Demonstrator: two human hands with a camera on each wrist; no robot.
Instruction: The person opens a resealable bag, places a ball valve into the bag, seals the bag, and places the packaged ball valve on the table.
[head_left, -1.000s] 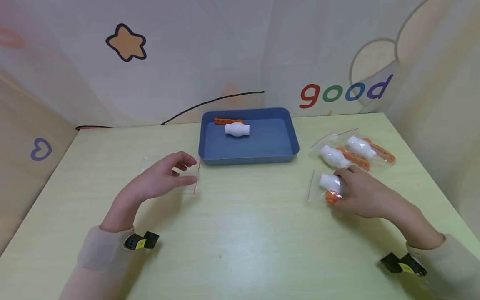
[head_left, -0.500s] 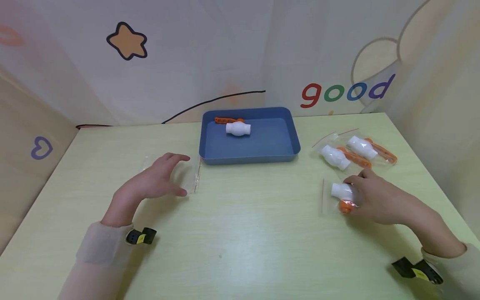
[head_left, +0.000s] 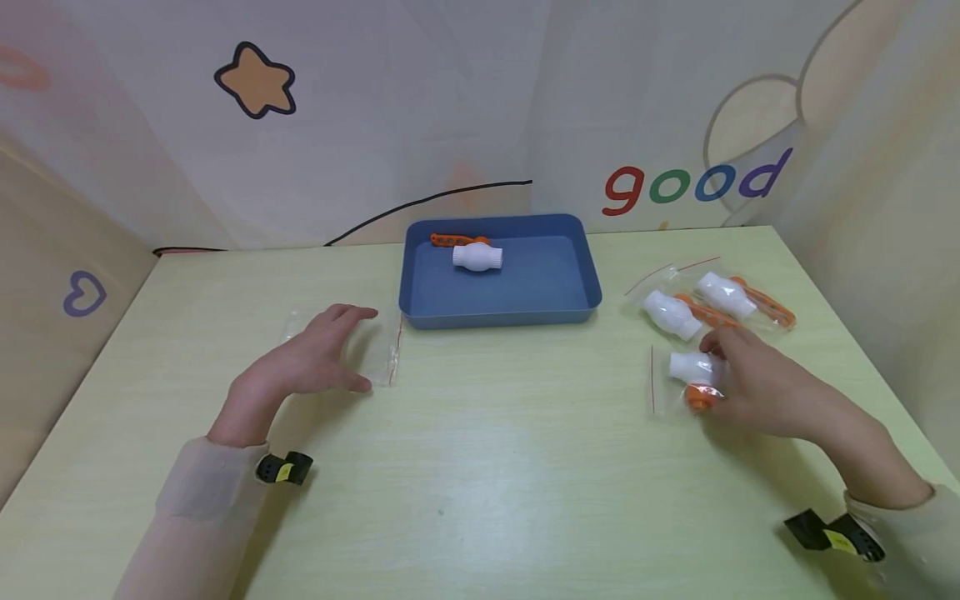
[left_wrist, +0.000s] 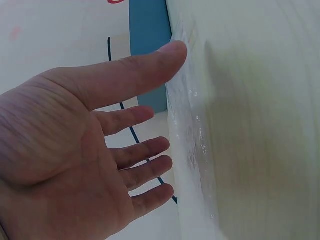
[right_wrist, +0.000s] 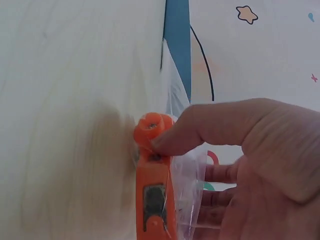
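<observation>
My right hand pinches a clear zip bag at the right of the table. Inside the bag are a white bulging plastic piece with ribbed ends and an orange strip-like piece. In the right wrist view the thumb presses on the orange piece through the film. On the left, my left hand hovers with fingers and thumb spread over a flat clear bag; nothing is between them. The left wrist view has this bag lying beyond the fingertips.
A blue tray stands at the back middle, holding a white bulging piece and an orange strip with holes. Two more filled bags lie at the back right, with white pieces and orange strips. A printed curtain hangs behind.
My left thumb and fingers have spread apart, and that hand has drawn slightly left. The right hand has moved to the right with its bag, then a little away from me.
</observation>
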